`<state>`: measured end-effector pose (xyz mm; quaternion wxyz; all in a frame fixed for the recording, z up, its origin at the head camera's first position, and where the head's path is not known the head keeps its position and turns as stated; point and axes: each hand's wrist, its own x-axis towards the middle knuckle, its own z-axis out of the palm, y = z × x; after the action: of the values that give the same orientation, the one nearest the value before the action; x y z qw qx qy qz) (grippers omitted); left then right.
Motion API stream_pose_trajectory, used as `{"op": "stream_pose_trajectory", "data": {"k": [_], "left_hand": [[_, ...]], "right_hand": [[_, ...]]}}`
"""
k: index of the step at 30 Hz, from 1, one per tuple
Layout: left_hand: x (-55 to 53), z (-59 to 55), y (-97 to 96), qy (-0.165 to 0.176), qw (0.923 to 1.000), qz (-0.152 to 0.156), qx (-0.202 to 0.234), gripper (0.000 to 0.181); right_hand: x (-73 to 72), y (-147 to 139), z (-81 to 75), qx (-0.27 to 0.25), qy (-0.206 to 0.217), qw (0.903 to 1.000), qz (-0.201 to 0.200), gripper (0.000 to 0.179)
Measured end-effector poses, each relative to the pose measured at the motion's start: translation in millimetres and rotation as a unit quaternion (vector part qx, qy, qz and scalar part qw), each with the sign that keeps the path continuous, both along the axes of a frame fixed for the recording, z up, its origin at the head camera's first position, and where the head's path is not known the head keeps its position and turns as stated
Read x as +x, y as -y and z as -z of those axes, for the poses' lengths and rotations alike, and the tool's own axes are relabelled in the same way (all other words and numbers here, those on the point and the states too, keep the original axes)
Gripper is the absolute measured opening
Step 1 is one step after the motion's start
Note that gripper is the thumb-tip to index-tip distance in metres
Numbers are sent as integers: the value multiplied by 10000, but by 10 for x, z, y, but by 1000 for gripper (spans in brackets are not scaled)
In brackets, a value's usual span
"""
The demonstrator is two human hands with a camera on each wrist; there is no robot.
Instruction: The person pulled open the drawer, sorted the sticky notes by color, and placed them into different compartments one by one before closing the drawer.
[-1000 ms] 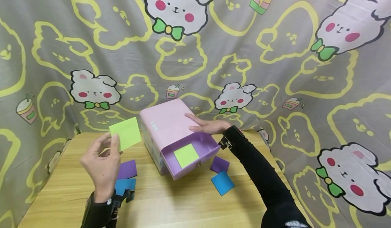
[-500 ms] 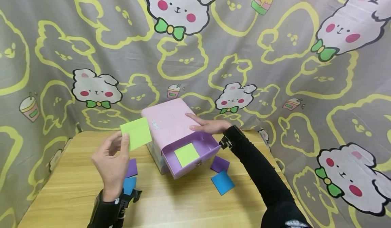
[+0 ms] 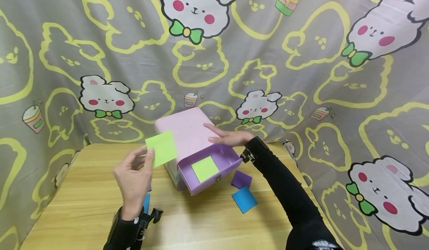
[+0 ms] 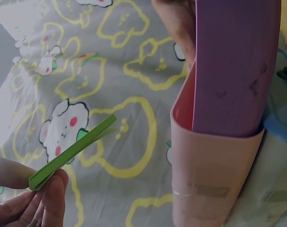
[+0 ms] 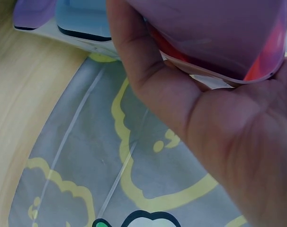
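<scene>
- Closest in, a black band [image 3: 125,228] circles the left wrist, and a black sleeve [image 3: 289,192] covers the right arm; both reach over the wood-grained bench [image 3: 194,224].
- A blue square [image 3: 146,202] and, beyond it, a purple scrap [image 3: 149,187] lie on the bench, mostly hidden behind the left hand [image 3: 134,177].
- That hand's grip is pinched, finger and thumb, on a lime-green pad [image 3: 163,151], raised above the bench. The left wrist view shows the pad edge-on, thin and tilted, apart from the cabinet.
- On the right, a second blue square [image 3: 245,200] lies flat, its far corner meeting a purple square [image 3: 241,179].
- The top purple drawer [image 3: 225,157] is pulled out towards the person; a lime-green square [image 3: 205,169] lies inside it.
- The right hand [image 3: 231,138] rests on the right edge of the pink cabinet [image 3: 186,132], its grip spread, finger and thumb extended along the top.
- Farthest back hangs a grey curtain [image 3: 201,71] with white rabbits and yellow outlines.
</scene>
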<state>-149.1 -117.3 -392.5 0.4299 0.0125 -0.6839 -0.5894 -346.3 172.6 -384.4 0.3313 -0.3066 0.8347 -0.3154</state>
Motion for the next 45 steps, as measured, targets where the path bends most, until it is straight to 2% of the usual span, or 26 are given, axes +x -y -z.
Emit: {"op": "stream_pose_trajectory", "data": {"k": [5,14,19,26,31,37,41,45], "left_hand": [[-4,7,-58,154,9998,121,14,16],[12,31,-184,440,9968,656,94,14],[8,84,-261,592,9946,843,91,15],[2,141,-356,862,9924,875,-60,21],[-1,165,-428,1032,9881,1141,68,28],[-10,184,-483,1086,9843,1383,149,40],[-21,215,-500,1090,9828,1488,66,34],[-39,240,-521,1031,9841,1433,-178,22]], "right_hand": [[-1,13,7,16,-21,10000,-17,71],[10,5,-9,107,-54,9999,20,72],[2,2,-6,74,-86,9999,-6,71],[-3,2,0,52,-70,10000,-15,72],[-10,-1,5,48,-56,10000,-3,71],[-4,-4,14,70,-58,10000,18,72],[-1,0,8,81,-54,10000,4,72],[-9,9,-1,87,-127,9999,-62,71]]}}
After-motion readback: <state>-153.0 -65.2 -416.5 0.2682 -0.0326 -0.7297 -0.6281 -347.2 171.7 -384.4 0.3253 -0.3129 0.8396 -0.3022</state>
